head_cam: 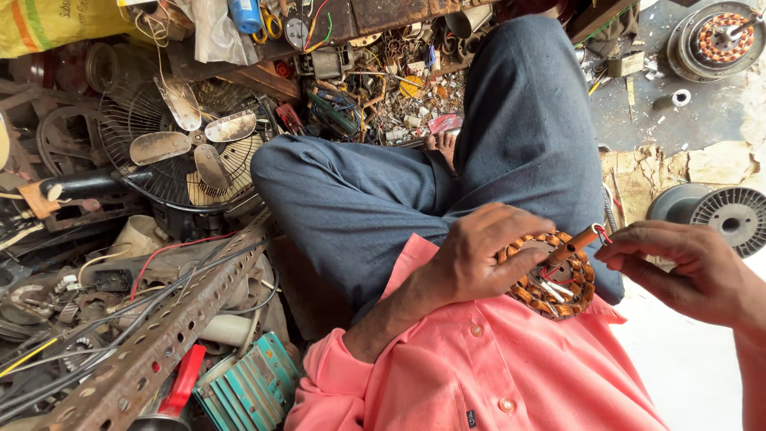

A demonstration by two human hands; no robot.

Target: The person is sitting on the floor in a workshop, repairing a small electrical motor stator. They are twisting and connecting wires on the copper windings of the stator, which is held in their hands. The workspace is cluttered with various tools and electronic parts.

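The left hand (479, 259) is curled around a round copper-wound coil ring (550, 275), its fingers wrapped over the ring's near edge and the thumb pressed along the side, so the ring is held firmly against the person's lap. The right hand (678, 263) is just beside the ring on its far side, fingertips pressed together in a pinch on thin red wire (600, 233) at the end of a small wooden stick (573, 246) that lies across the top of the ring. Loose white and red wire ends show inside the ring's open middle.

Below the ring is the person's pink shirt (479, 367), and above it the crossed legs in blue-grey trousers (415, 175). Well to the left of the ring stands a dusty fan (187, 144) with bare metal blades in a wire cage, and below that fan a rusty perforated angle bar (167, 343) runs slantwise over tangled cables. Near the bar's lower end sits a teal finned block (251, 387). Above the legs is a pile of small parts and scrap (383, 80). To the right of the ring, a black spool (722, 211) lies on the floor, and well above it another round wound motor part (718, 36) rests on the ground.
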